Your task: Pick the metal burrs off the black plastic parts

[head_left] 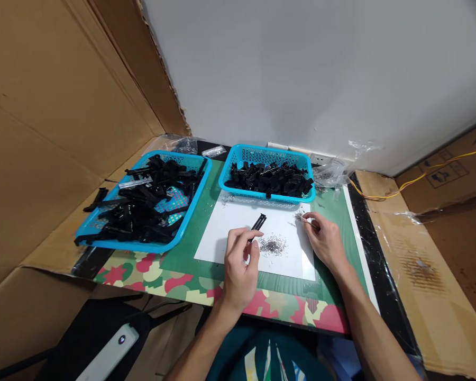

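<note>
My left hand [240,259] pinches a narrow black plastic part [257,223] with long slots, its far end pointing up and away over the white sheet [210,243]. Just right of those fingertips lies a loose pile of tiny metal pieces [273,245], like small springs or clips. My right hand [325,235] is closed around thin metal tweezers [310,221], whose tips reach a smaller cluster of metal bits [299,217] near the sheet's right edge. The fingers hide most of the tweezers, and whether a piece sits in the tips is too small to tell.
A blue basket [310,197] of short black parts stands behind the sheet. On the left, a wider blue tray [174,244] holds long black parts. Cardboard walls [63,95] flank the table; a yellow cable [404,185] and plastic bags [329,174] lie at the right.
</note>
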The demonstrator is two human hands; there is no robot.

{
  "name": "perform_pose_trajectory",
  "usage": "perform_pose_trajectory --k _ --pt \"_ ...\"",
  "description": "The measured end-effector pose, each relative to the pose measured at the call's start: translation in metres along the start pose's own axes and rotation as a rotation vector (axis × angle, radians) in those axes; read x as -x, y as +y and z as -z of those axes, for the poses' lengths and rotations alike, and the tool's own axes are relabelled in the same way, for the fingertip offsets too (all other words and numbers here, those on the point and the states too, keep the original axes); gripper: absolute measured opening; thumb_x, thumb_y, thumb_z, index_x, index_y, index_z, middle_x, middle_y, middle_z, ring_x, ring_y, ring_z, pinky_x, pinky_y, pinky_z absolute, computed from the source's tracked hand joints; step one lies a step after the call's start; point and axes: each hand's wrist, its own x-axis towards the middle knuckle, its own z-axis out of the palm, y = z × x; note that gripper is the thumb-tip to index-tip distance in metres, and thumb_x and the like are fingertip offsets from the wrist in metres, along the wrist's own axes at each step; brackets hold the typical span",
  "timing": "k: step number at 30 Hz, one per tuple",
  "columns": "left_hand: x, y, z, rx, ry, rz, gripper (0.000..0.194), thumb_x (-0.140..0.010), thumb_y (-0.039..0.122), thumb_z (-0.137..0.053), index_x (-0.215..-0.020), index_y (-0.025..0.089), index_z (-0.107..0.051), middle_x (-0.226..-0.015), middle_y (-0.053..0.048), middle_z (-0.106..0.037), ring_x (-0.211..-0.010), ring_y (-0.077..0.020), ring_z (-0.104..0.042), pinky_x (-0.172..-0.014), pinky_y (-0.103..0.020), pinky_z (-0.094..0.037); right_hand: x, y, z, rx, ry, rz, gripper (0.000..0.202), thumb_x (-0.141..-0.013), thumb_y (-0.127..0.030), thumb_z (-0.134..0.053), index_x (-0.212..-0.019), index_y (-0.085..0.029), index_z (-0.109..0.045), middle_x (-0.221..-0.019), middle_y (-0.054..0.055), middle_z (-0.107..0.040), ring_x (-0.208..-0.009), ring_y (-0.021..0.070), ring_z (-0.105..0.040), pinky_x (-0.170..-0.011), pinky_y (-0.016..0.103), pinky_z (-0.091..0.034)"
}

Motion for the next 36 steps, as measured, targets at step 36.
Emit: perform_pose_trajectory --k 36 --pt "0.002 0.0 0.0 0.016 -0.129 -0.006 0.028 -0.109 0.029 -0.047 -0.115 0.023 -0.073 -0.111 -0.005 -0.054 -0.083 -0.0127 -0.058 -0.072 -0.027 -0.048 0.005 -0.028 0.01 0.045 -0.392 0.04 0.02 -0.098 -0.039 -0.062 -0.1 -0.027 -0.078 -0.085 0.002 -0.079 -0.076 0.0218 -0.07 -0.066 0.028 -0.04"
